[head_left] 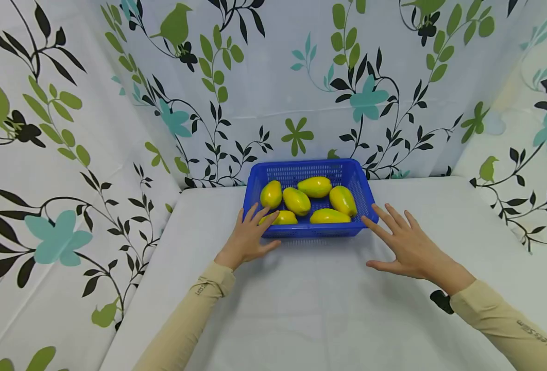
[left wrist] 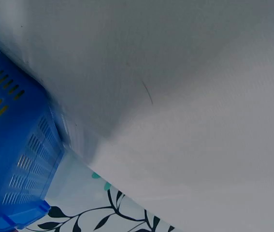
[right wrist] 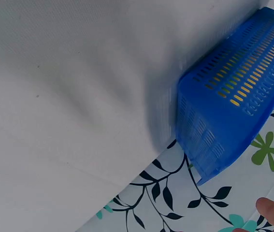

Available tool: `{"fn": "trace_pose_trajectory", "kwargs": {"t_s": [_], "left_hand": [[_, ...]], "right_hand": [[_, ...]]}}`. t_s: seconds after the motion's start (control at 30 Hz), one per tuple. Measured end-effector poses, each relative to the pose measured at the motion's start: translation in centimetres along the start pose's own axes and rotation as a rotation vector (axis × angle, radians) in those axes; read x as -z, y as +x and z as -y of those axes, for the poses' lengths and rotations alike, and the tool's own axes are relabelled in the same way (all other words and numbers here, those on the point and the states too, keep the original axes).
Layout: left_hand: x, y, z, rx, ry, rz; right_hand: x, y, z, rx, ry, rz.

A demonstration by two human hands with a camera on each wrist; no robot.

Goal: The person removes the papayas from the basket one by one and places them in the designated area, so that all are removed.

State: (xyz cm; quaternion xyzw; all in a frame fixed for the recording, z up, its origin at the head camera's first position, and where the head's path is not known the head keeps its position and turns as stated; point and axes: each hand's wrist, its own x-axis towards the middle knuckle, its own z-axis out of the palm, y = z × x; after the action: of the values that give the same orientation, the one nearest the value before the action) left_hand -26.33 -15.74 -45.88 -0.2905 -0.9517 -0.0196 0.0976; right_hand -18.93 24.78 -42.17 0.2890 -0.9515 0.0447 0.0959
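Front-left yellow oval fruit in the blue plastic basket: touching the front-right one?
Apart. Head view: bare blue of the basket shows between the facing ends of the front-left fruit and front-right fruit.

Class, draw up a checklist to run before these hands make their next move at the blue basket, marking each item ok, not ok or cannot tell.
1. Blue basket upright on the table: ok.
2. Six yellow fruits inside it: ok.
3. Left hand free: ok, holds nothing.
4. Right hand free: ok, holds nothing.
5. Basket gripped: not ok, neither hand grips it.
6. Left hand touching the basket: cannot tell.
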Motion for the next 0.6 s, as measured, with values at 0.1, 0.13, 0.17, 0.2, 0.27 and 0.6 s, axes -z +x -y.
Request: {"fn": "trace_pose_trajectory", "kwargs": {"t_s": [0.1, 0.13, 0.17, 0.2, 0.27, 0.6], "left_hand": [[-0.1, -0.2, 0.0, -0.001, -0.016, -0.022], [-0.1, -0.1, 0.0, 0.001, -0.015, -0.028], [-0.1, -0.1, 0.0, 0.004, -0.011, -0.032], [-0.1, -0.1, -0.1, 0.007, -0.005, -0.031], [-0.1, -0.1, -0.1, 0.012, 0.009, -0.028], [0.0, -0.6, -0.1, 0.000, 0.023, -0.056]], "right_hand": [[-0.2, 0.0, 0.0, 0.001, 0.007, -0.003], [-0.2, 0.0, -0.1, -0.001, 0.008, -0.003], [-0.2, 0.1, -0.1, -0.002, 0.009, -0.002], [-0.2, 0.1, -0.1, -0.004, 0.010, 0.000], [-0.3, 0.2, -0.1, -0.009, 0.016, 0.007], [-0.6, 1.2, 0.1, -0.007, 0.030, 0.012]]}}
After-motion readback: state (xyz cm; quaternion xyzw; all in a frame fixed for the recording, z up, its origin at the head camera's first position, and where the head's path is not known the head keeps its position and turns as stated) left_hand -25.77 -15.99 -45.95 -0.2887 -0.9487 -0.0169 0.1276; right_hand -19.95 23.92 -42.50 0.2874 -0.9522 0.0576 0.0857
